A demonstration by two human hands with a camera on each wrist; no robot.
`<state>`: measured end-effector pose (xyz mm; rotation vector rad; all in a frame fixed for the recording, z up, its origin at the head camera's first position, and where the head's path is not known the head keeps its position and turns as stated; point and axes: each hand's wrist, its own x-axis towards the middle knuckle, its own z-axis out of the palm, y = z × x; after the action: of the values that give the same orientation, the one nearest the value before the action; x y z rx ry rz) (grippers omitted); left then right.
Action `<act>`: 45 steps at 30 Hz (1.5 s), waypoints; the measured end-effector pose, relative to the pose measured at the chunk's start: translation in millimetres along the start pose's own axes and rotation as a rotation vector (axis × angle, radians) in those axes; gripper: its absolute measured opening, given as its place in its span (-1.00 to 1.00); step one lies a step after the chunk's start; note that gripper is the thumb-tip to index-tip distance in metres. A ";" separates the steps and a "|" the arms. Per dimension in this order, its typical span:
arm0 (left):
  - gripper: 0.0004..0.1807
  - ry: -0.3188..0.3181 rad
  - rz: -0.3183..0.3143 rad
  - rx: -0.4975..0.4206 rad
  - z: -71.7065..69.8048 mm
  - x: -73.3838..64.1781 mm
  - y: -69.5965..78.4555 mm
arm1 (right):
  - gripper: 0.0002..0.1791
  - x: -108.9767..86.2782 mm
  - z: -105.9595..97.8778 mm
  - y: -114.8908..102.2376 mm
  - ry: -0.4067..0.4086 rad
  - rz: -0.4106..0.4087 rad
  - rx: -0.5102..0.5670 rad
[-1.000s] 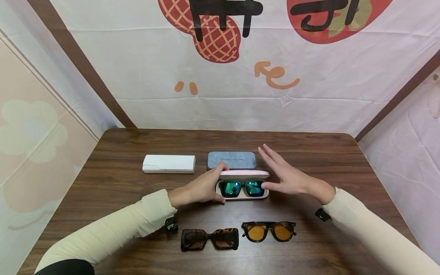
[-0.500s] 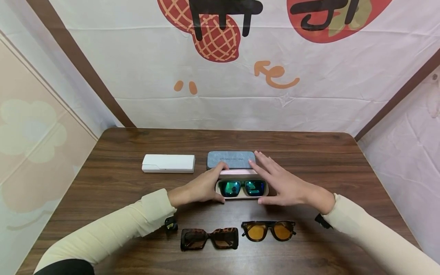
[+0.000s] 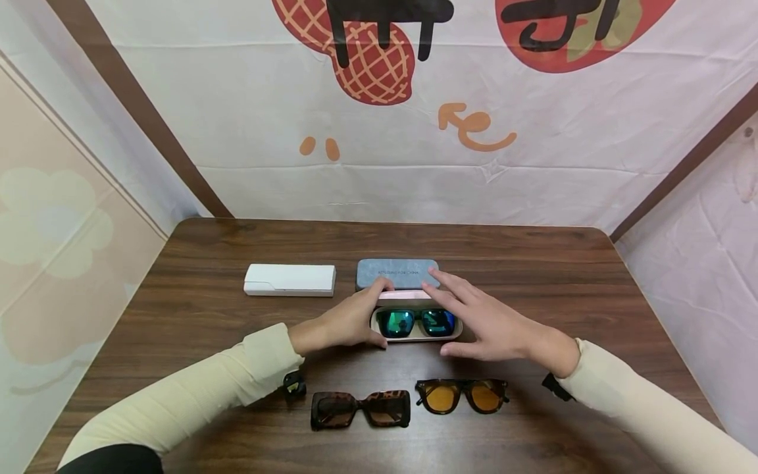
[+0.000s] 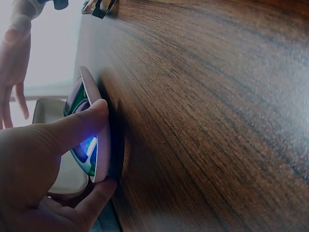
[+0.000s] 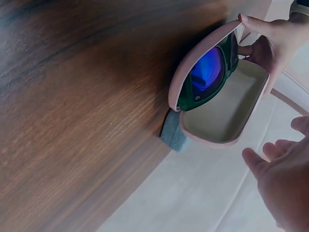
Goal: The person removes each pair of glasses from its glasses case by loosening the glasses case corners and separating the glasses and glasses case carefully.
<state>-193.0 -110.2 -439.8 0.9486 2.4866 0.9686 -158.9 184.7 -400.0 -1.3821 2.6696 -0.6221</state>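
A pink glasses case with a pale lining lies with its lid raised. Inside its base are dark green sunglasses with mirrored blue-green lenses. My left hand holds the case's left end, thumb at the front rim and fingers behind, as the left wrist view shows. By the right end, my right hand hovers with spread fingers, holding nothing. Its fingertips overlap the corner of a closed blue glasses case in the head view.
A closed white glasses case lies at the back left. In front are tortoiseshell sunglasses and black-framed sunglasses with amber lenses. The wooden table ends at a fabric backdrop.
My right hand has moved left and toward me, beside the pink case's right end. The case's lid has tipped further back. My left hand keeps its hold.
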 end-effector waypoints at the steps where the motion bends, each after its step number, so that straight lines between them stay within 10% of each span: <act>1: -0.03 0.001 0.000 0.000 -0.1 0.0 -0.1 | 0.08 0.5 -0.3 -0.8 0.008 -0.011 -0.002; 22: -0.05 0.004 0.000 0.004 0.7 -0.4 0.3 | -0.52 18.2 11.0 -12.9 0.226 -0.189 -0.098; 45: -0.05 0.006 0.019 0.001 0.6 -1.7 -0.2 | -0.61 32.8 35.4 -25.7 0.152 -0.047 -0.405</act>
<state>-191.6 -111.2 -440.3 0.9731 2.4877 0.9770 -149.9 134.1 -418.6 -1.5444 3.0148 -0.1979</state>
